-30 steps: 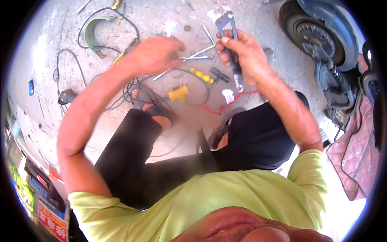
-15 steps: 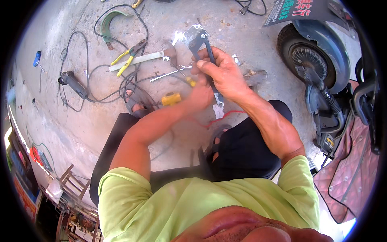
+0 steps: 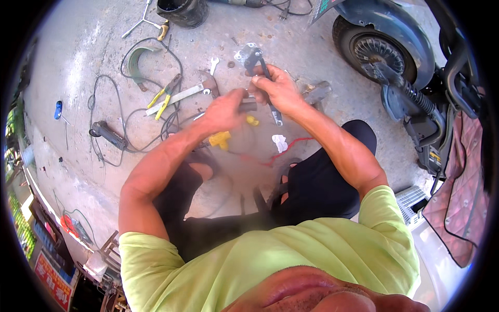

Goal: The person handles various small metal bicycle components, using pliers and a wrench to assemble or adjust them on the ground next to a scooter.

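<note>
My right hand (image 3: 280, 92) is closed round a dark, two-armed metal linkage (image 3: 266, 67), held tilted above the floor. Its jointed upper end points away from me, and its lower end with a hole sticks out below my fingers. To its left, my left hand (image 3: 224, 110) is closed with its fingertips close to the linkage; what it grips is too blurred to make out. A dark bar-like piece (image 3: 248, 106) shows beside those fingers, and whether it is held I cannot tell. Beneath my hands lie a yellow piece (image 3: 220, 140) and a crumpled white scrap (image 3: 279, 142).
Left of my hands lie yellow-handled pliers (image 3: 167, 96), a hammer (image 3: 209, 83), an open-end wrench (image 3: 214, 64) and an angle grinder (image 3: 108, 135) with its cord. A black bucket (image 3: 183, 14) stands at the far side. A scooter wheel (image 3: 375, 51) is at the right.
My left hand has moved left, away from the linkage's lower arm. My right hand still grips the linkage. The view has shifted, bringing the bucket further into sight.
</note>
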Demonstrator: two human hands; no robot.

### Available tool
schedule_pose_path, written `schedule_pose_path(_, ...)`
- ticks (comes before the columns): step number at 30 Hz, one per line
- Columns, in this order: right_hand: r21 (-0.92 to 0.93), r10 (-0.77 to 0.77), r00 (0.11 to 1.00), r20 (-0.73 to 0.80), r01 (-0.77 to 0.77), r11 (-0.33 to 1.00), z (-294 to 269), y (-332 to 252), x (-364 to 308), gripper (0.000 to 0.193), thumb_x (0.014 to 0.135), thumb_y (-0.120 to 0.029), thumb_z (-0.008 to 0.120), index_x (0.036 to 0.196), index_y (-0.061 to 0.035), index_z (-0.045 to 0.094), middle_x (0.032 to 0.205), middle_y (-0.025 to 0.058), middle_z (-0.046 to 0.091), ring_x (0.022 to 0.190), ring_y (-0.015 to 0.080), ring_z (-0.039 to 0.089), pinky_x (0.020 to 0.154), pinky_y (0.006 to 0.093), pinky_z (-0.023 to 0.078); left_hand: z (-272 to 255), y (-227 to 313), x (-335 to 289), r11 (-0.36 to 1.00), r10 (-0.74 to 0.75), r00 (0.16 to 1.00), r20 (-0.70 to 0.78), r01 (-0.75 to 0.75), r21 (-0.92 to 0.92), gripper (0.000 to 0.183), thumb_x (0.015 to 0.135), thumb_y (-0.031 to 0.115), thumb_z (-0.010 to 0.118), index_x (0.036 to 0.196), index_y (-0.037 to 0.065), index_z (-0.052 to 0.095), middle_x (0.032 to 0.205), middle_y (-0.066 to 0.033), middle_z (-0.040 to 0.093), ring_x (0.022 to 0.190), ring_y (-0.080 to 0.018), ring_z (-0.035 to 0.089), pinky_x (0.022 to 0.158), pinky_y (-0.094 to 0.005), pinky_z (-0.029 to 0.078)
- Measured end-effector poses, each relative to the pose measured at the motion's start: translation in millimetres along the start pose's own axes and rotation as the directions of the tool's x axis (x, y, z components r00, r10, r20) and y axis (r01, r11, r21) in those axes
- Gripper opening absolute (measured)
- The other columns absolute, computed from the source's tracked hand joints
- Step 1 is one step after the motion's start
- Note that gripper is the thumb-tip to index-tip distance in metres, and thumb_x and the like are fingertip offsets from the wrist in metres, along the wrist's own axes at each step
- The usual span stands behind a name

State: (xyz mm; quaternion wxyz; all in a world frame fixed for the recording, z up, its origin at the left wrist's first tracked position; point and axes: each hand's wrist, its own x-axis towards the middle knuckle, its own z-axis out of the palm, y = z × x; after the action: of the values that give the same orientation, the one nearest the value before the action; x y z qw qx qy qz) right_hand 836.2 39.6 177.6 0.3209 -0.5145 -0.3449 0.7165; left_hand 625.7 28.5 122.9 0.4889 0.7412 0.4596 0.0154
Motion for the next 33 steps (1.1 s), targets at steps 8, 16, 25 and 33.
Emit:
schedule_pose_path(8, 0.060, 0.087, 0.996, -0.017, -0.086, 0.995, 14, 33, 2, 0.019, 0.098, -0.014, 0.064, 0.112, -0.0025, 0.059, 0.095, 0.0092, 0.070, 0.067, 0.0101, 0.061, 0.057, 0.0259, 0.048, -151, 17, -78, 0.835, -0.373, 0.916, -0.146, 0.264, -0.482, 0.027, 0.093, 0.011, 0.066, 0.116, 0.000, 0.058, 0.086, -0.0077, 0.064, 0.068, -0.0126, 0.062, 0.062, -0.0289, 0.052)
schedule_pose_path(16, -0.034, 0.284, 0.957, 0.061, -0.282, 0.959, 75, 19, 31, 0.028, 0.102, -0.024, 0.060, 0.119, -0.0029, 0.065, 0.082, -0.0003, 0.058, 0.062, 0.0060, 0.048, 0.053, 0.0233, 0.036, -112, 5, -137, 0.845, -0.336, 0.725, -0.601, -0.050, -0.533, 0.019, 0.094, 0.010, 0.067, 0.106, 0.001, 0.056, 0.082, -0.0043, 0.063, 0.061, -0.0094, 0.058, 0.055, -0.0262, 0.049)
schedule_pose_path(25, -0.087, 0.206, 0.959, 0.195, -0.192, 0.978, 118, 27, 39, 0.026, 0.102, -0.023, 0.060, 0.117, -0.0019, 0.065, 0.078, -0.0017, 0.054, 0.061, 0.0071, 0.045, 0.052, 0.0242, 0.033, -99, 6, -162, 0.932, -0.303, 0.627, -0.718, 0.038, -0.360, 0.024, 0.090, 0.013, 0.070, 0.106, 0.000, 0.059, 0.079, -0.0113, 0.061, 0.069, -0.0189, 0.054, 0.065, -0.0328, 0.048)
schedule_pose_path(33, -0.196, 0.122, 0.966, 0.228, -0.077, 0.978, 122, 30, 38, 0.026, 0.102, -0.021, 0.060, 0.116, -0.0006, 0.067, 0.076, -0.0025, 0.056, 0.063, 0.0064, 0.048, 0.055, 0.0245, 0.037, -92, 4, -161, 0.991, -0.129, 0.635, -0.762, 0.066, -0.112, 0.023, 0.086, 0.009, 0.069, 0.105, 0.002, 0.059, 0.084, -0.0157, 0.062, 0.072, -0.0326, 0.061, 0.066, -0.0383, 0.050)
